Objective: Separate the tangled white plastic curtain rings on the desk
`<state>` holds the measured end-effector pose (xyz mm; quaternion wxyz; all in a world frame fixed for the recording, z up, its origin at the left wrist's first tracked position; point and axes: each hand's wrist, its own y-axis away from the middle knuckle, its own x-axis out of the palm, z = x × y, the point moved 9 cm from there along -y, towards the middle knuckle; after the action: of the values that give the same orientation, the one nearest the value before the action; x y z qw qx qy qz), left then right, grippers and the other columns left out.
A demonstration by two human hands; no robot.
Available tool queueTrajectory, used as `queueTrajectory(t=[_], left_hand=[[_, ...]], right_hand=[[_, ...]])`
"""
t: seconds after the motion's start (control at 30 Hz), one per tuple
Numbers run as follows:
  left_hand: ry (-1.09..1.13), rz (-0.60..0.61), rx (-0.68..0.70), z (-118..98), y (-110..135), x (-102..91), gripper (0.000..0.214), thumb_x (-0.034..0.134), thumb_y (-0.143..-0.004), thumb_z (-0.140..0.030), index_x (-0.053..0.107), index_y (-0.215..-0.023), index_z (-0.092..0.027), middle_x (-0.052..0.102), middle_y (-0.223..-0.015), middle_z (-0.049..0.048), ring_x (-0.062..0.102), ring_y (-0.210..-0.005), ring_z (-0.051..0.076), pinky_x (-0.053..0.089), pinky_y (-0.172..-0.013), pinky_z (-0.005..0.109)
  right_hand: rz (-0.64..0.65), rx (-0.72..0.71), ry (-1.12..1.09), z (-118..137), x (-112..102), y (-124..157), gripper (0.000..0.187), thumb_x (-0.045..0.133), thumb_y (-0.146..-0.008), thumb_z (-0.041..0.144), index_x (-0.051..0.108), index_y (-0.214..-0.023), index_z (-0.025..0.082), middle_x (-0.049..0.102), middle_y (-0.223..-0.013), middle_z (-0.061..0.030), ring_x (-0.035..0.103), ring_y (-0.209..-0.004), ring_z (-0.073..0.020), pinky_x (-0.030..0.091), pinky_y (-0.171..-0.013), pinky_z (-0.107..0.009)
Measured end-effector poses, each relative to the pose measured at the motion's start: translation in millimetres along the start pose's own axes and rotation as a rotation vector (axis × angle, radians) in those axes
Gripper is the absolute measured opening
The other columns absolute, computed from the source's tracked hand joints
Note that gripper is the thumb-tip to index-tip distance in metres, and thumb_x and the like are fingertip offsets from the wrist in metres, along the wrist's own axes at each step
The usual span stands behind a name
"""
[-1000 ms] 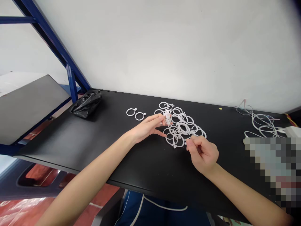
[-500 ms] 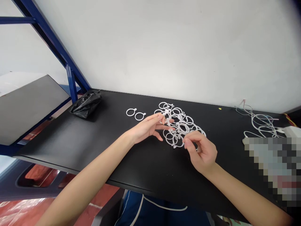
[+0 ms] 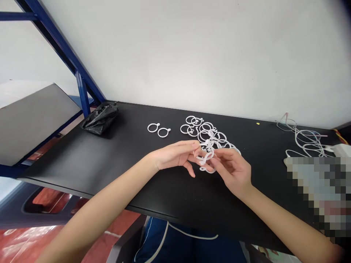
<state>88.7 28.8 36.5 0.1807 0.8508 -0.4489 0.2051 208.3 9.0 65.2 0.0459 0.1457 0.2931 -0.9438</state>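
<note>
A heap of white plastic rings [image 3: 210, 137] lies in the middle of the black table [image 3: 131, 164]. My left hand [image 3: 175, 155] and my right hand [image 3: 230, 170] meet just in front of the heap. Between their fingertips they hold a white ring [image 3: 206, 157], lifted off the table. The fingers of both hands are pinched on it. Two separate white rings [image 3: 158, 130] lie side by side to the left of the heap.
A crumpled black plastic bag [image 3: 101, 118] sits at the table's back left. White cables [image 3: 307, 140] coil at the back right beside a blurred patch. A blue metal frame [image 3: 79, 87] and a grey board [image 3: 30, 117] stand to the left. A white wall is behind.
Both hands have drawn back from the heap toward me and come together. A white ring that lay at the heap's near edge is now lifted between their fingertips.
</note>
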Motion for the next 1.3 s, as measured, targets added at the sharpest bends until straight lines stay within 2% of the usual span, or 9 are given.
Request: queueTrajectory(t=[0.17,0.3,0.5,0.57,0.73,0.93,1.1,1.2,1.3], left_hand=[[-0.030,0.041,0.090,-7,1,-2.8,0.034,0.065,-0.087,-0.044,0.056,-0.073,-0.014,0.065,-0.107,0.0098,0.061,-0.109,0.023,0.051,-0.092,0.036],[-0.098,0.089,0.066,-4,2,-3.2,0.029,0.064,-0.088,-0.040,0.063,-0.079,-0.013,0.064,-0.101,0.0075,0.059,-0.115,0.023,0.048,-0.098,0.037],[-0.144,0.113,0.099,-13,7,-1.4,0.029,0.062,-0.090,-0.039,0.067,-0.079,-0.013,0.060,-0.128,0.0117,0.060,-0.117,0.024,0.047,-0.101,0.036],[-0.150,0.106,0.142,-18,8,-3.0,0.026,0.062,-0.090,-0.037,0.070,-0.083,-0.013,0.061,-0.129,0.0132,0.061,-0.117,0.024,0.048,-0.102,0.038],[-0.150,0.090,0.199,-20,8,-3.4,0.020,0.067,-0.087,-0.034,0.073,-0.085,-0.014,0.069,-0.114,0.0126,0.058,-0.122,0.026,0.049,-0.103,0.042],[-0.073,0.028,0.179,-18,5,-2.6,0.028,0.079,-0.075,-0.032,0.058,-0.081,-0.015,0.071,-0.102,0.0094,0.067,-0.107,0.024,0.054,-0.095,0.042],[-0.143,-0.038,0.240,-21,4,-4.5,0.034,0.081,-0.072,-0.027,0.050,-0.076,-0.015,0.072,-0.094,0.0075,0.071,-0.093,0.020,0.057,-0.085,0.038],[-0.269,-0.081,0.295,-22,3,-4.7,0.040,0.085,-0.065,-0.019,0.046,-0.073,-0.015,0.072,-0.094,0.0068,0.071,-0.086,0.017,0.058,-0.081,0.035],[-0.376,-0.119,0.376,-26,4,-4.3,0.042,0.085,-0.063,-0.017,0.044,-0.072,-0.015,0.072,-0.095,0.0076,0.070,-0.085,0.016,0.057,-0.081,0.034]], right_hand=[[-0.113,0.086,-0.028,-2,-10,-4,0.007,0.070,-0.083,0.022,0.072,-0.089,0.020,0.073,-0.073,-0.0017,0.068,-0.055,-0.0136,0.059,-0.048,-0.024],[-0.274,0.202,-0.032,-10,-26,-4,0.007,0.070,-0.084,0.026,0.070,-0.083,0.019,0.067,-0.058,0.0016,0.062,-0.047,-0.0105,0.055,-0.045,-0.021],[-0.384,0.321,-0.047,-29,-46,-8,0.018,0.068,-0.085,0.036,0.065,-0.081,0.019,0.060,-0.055,0.0037,0.049,-0.038,-0.0078,0.039,-0.035,-0.020],[-0.347,0.342,0.018,-35,-49,-11,0.020,0.067,-0.085,0.038,0.063,-0.081,0.020,0.057,-0.053,0.0046,0.048,-0.037,-0.0085,0.036,-0.036,-0.021],[-0.089,0.292,0.373,-40,-37,-20,0.024,0.059,-0.090,0.043,0.063,-0.087,0.020,0.049,-0.046,0.0068,0.048,-0.041,-0.0100,0.038,-0.046,-0.023],[0.000,0.271,0.523,-40,-35,-23,0.035,0.050,-0.094,0.047,0.054,-0.115,0.019,0.048,-0.050,0.0085,0.044,-0.043,-0.0104,0.037,-0.049,-0.024],[-0.101,0.176,0.319,-20,-35,-17,0.022,0.056,-0.093,0.038,0.055,-0.108,0.021,0.045,-0.052,0.0085,0.040,-0.040,-0.0090,0.038,-0.044,-0.024],[-0.032,0.058,0.042,-2,-17,-10,0.019,0.061,-0.090,0.029,0.059,-0.108,0.023,0.060,-0.070,0.0024,0.055,-0.050,-0.0104,0.047,-0.045,-0.023],[0.035,-0.009,-0.033,11,-6,-7,0.014,0.060,-0.090,0.018,0.066,-0.101,0.023,0.067,-0.087,-0.0026,0.066,-0.064,-0.0132,0.055,-0.050,-0.024]])
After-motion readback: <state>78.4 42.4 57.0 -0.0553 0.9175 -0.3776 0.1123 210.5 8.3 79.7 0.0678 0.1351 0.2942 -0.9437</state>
